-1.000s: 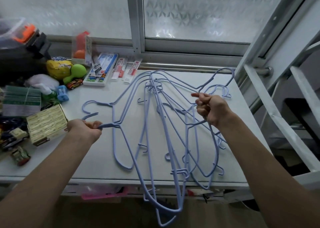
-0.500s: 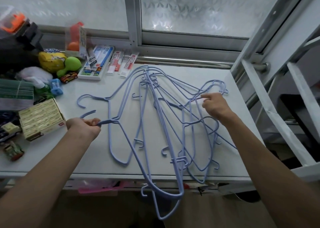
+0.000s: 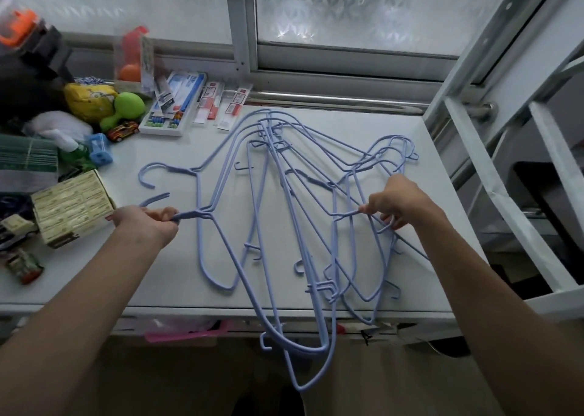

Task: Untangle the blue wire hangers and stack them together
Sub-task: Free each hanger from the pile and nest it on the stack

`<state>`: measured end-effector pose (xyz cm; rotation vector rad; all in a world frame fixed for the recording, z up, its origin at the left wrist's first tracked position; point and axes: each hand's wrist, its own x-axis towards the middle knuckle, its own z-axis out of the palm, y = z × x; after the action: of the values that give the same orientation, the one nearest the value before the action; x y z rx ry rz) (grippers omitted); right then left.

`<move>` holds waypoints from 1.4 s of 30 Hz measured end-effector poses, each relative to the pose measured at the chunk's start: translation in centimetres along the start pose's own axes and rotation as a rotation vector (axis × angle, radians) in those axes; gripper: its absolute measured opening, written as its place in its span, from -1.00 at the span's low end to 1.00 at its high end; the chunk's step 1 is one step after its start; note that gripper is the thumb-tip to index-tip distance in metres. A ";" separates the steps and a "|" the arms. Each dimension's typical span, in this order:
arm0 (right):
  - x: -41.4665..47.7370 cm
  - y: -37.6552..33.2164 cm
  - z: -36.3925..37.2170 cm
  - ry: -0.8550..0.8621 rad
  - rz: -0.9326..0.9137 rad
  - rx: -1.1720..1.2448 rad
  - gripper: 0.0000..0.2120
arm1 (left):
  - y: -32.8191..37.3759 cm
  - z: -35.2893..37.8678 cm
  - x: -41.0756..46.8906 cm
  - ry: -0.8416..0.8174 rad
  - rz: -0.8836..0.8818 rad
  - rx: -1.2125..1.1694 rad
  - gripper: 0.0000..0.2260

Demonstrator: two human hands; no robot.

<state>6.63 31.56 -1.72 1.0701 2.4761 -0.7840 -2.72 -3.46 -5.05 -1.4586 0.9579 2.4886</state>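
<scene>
1. Far left of the desk (image 3: 177,150) sits clutter: a box of small packets (image 3: 72,205), toy cars (image 3: 123,130) and a blue sharpener (image 3: 101,148). A sideways tug on the left hanger could, I judge, sweep its free hook into the box, which lies just beside the hand.

2. The left hand (image 3: 148,221) comes in low from the bottom left, forearm straight, knuckles up. Its fingers (image 3: 164,216) are closed on the neck of one hanger, just below the hook (image 3: 155,199), which sticks out past the thumb toward the box.

3. A second hanger's hook (image 3: 148,170) lies free on the desk, just behind that hand.

4. The blue wire hangers (image 3: 284,213) spread across the middle of the desk as one crossed tangle, shoulders bunched near the window (image 3: 347,14), and several lower bars hang past the front edge. The likely trouble: the small side hooks catch on neighbouring wires, so pulling the hands apart may drag the whole bundle instead of freeing one, and the overhanging part could slide off the desk.

5. The right hand (image 3: 398,204) reaches in from the lower right, wrist bent down, palm facing left. Its fingers (image 3: 387,219) are pinched on a wire bend of another hanger in the right-hand cluster, with lower fingers curled through a loop. A sharp pull here might bend the thin wire.
</scene>
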 end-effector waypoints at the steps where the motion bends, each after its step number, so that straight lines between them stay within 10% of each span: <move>1: -0.1 -0.1 0.0 0.020 -0.003 0.010 -0.69 | -0.1 -0.1 0.1 0.000 -0.004 0.005 -0.67; 11: 0.3 -0.5 0.5 0.209 -0.061 0.103 -0.89 | -1.2 0.5 -0.3 -0.026 -0.025 -0.052 -0.70; 26: 1.3 2.5 -0.4 -0.166 0.091 0.635 -0.80 | -1.0 0.1 -0.2 -0.044 -0.021 -0.035 -0.68; 34: 1.8 2.8 0.2 0.432 -0.226 0.250 -0.91 | -1.0 0.3 -0.8 -0.053 -0.001 -0.050 -0.66; 39: 1.3 1.0 0.7 0.123 -0.348 0.059 -0.52 | -0.6 0.5 -0.7 -0.060 -0.002 -0.055 -0.68; 42: 1.4 0.8 1.4 0.063 -0.358 0.113 -0.63 | -0.5 0.7 -0.5 -0.070 0.001 -0.056 -0.68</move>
<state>6.43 31.98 -3.80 0.7002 2.7466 -1.0164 -2.80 -2.56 -4.65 -1.3759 0.8841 2.5682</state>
